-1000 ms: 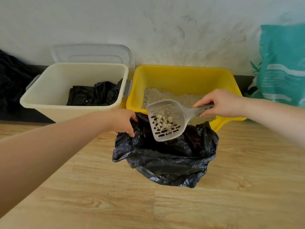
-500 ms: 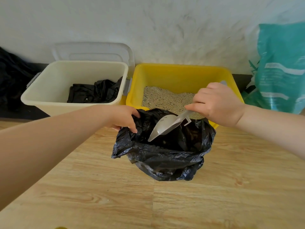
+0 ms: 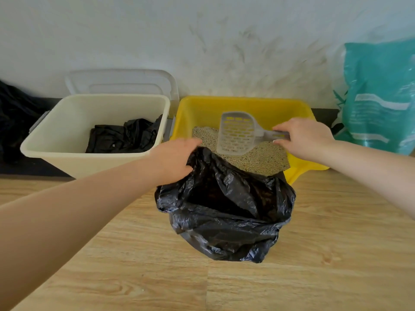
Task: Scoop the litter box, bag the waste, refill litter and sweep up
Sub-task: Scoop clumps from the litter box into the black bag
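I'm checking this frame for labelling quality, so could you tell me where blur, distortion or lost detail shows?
Head view: wide-angle bending curves the floor boards near the edges; the left hand and right hand are slightly soft; the black bag opening is too dark to show contents; the scoop slots read clearly; light is even and soft.

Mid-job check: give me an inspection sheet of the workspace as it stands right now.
Surface: wooden floor, no spilled litter seen.
Job's things: yellow litter box against the wall, holding litter; empty slotted scoop above it; open black waste bag in front; teal litter bag at right.
Clutter: cream bin holding folded black bags, its clear lid behind; dark plastic far left.
Grippers: left hand grips the waste bag's rim; right hand holds the scoop's handle.
Cables: nothing seen.
Surroundings: scuffed white wall; no broom seen.
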